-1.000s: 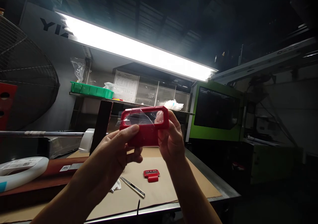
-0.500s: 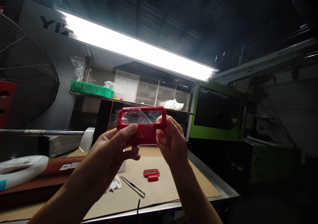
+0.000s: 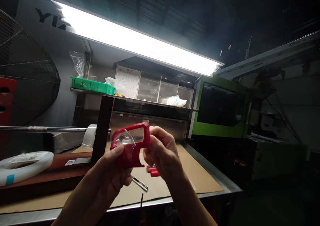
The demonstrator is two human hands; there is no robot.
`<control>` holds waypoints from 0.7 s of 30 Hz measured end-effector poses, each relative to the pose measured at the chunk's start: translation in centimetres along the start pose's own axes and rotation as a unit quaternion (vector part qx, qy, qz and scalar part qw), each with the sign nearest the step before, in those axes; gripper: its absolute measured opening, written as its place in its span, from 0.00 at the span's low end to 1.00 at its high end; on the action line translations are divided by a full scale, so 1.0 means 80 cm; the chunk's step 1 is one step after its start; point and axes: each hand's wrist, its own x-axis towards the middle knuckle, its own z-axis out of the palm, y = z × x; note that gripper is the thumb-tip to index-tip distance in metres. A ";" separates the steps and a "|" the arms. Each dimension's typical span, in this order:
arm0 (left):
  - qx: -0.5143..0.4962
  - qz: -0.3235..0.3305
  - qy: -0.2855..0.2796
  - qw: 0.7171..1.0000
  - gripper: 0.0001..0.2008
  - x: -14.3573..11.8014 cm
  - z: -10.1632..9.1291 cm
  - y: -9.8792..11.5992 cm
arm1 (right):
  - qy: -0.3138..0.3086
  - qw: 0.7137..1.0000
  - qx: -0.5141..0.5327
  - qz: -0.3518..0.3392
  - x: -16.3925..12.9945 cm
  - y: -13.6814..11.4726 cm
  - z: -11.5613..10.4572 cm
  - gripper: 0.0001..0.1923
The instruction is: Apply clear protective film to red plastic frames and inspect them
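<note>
You hold the frame [image 3: 130,142] between your left hand [image 3: 113,171] and right hand [image 3: 161,152], above the surface [image 3: 200,182]. Below it on the surface lie a knife [image 3: 140,183] and, just right of that, a small part [image 3: 153,171]. A tape roll [image 3: 23,166] lies far left; behind, a tray [image 3: 92,85] sits on the shelf [image 3: 140,100].

Left hand [image 3: 112,172] and right hand [image 3: 160,152] grip red frame [image 3: 131,142]

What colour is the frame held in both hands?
Red frame, with a clear window; seen in the head view.
</note>
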 end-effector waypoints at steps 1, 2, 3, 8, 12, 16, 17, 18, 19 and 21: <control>-0.003 -0.001 0.006 1.000 0.07 0.000 -0.001 -0.001 | 0.014 1.000 0.005 0.009 -0.002 0.002 0.003 0.07; -0.007 0.000 0.009 1.000 0.07 0.001 -0.002 0.000 | 0.029 0.999 0.011 0.020 -0.004 0.004 0.005 0.08; -0.012 0.002 0.006 1.000 0.06 0.001 -0.002 0.000 | 0.044 0.998 0.017 0.030 -0.005 0.006 0.008 0.09; -0.013 0.026 -0.018 0.999 0.06 0.006 -0.008 0.004 | 0.091 0.992 0.044 0.071 -0.005 0.015 0.012 0.12; 0.025 0.046 -0.086 0.995 0.11 0.018 -0.014 0.007 | 0.108 0.985 0.075 0.110 -0.002 0.020 0.016 0.10; 0.084 0.098 -0.149 0.980 0.11 0.028 -0.003 0.023 | 0.140 0.976 0.107 0.127 0.009 0.018 0.022 0.12; 0.097 0.110 -0.166 0.975 0.10 0.030 0.003 0.029 | 0.143 0.975 0.110 0.127 0.014 0.015 0.023 0.12; 0.110 0.121 -0.183 0.969 0.08 0.031 0.010 0.036 | 0.142 0.976 0.111 0.124 0.019 0.012 0.024 0.12; 0.123 0.131 -0.200 0.963 0.08 0.032 0.016 0.044 | 0.135 0.977 0.111 0.119 0.025 0.008 0.026 0.12; 0.150 0.151 -0.222 0.951 0.07 0.034 0.027 0.058 | 0.110 0.982 0.103 0.110 0.037 -0.002 0.028 0.12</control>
